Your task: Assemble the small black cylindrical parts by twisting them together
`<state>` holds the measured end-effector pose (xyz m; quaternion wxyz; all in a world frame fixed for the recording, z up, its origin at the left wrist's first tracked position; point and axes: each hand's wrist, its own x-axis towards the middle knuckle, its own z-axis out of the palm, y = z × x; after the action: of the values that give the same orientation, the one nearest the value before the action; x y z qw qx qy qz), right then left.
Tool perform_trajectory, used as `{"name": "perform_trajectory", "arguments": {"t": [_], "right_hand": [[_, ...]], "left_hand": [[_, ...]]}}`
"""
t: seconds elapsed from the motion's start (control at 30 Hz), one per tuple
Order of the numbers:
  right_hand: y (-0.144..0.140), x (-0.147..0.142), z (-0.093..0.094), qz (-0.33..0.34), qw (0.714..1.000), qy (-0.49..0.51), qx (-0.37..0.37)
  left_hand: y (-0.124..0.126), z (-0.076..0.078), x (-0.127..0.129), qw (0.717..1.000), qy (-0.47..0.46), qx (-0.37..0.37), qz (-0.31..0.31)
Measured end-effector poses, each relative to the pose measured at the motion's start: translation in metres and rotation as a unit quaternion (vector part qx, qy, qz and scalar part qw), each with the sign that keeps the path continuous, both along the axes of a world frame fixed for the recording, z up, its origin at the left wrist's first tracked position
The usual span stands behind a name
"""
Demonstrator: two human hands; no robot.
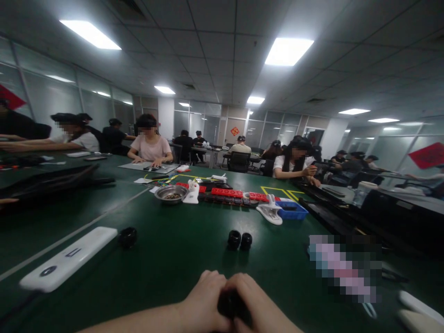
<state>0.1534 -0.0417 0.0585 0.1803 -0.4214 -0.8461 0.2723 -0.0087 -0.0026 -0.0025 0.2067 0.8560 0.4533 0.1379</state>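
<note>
My left hand (205,296) and my right hand (255,303) meet at the near edge of the view, closed around a dark object (230,303). It looks black and rounded, but fingers cover much of it and its kind is unclear. Straight ahead of the hands, two small black round parts (234,239) stand side by side on the green table (187,259). A third black round part (127,237) sits to the left, by the end of a long white bar-shaped device (69,260) with a dark cord.
Farther off are a metal bowl (171,194) of small pieces, a white clamp-like piece (269,211), red strips (227,192) and a blue tray (293,210). A blurred-out pinkish item (342,268) lies at right. Across the table, a person in pink (151,145) works.
</note>
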Motion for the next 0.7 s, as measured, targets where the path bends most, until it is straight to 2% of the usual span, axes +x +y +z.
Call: {"name": "perform_trajectory", "arguments": {"t": [0.03, 0.1, 0.2, 0.33, 0.53, 0.7], "right_hand": [[0.000, 0.002, 0.001, 0.024, 1.000, 0.013, 0.003], [0.002, 0.003, -0.001, 0.026, 0.999, 0.027, 0.039], [0.005, 0.002, -0.010, -0.032, 0.994, 0.006, 0.100], [0.004, -0.003, -0.020, -0.090, 0.989, -0.036, 0.114], [0.002, -0.001, -0.011, -0.014, 0.997, 0.030, 0.066], [0.005, -0.006, -0.012, -0.120, 0.985, -0.084, 0.092]], "left_hand": [[0.000, 0.000, 0.000, 1.000, -0.007, -0.005, 0.002], [-0.001, 0.002, -0.001, 1.000, -0.021, -0.014, -0.001], [-0.003, 0.005, -0.002, 0.999, -0.028, -0.021, -0.002], [-0.003, 0.008, 0.000, 1.000, -0.026, -0.008, 0.000], [-0.003, 0.012, -0.001, 0.999, -0.025, -0.023, -0.004], [-0.003, 0.009, 0.000, 1.000, -0.015, -0.010, -0.009]]}}
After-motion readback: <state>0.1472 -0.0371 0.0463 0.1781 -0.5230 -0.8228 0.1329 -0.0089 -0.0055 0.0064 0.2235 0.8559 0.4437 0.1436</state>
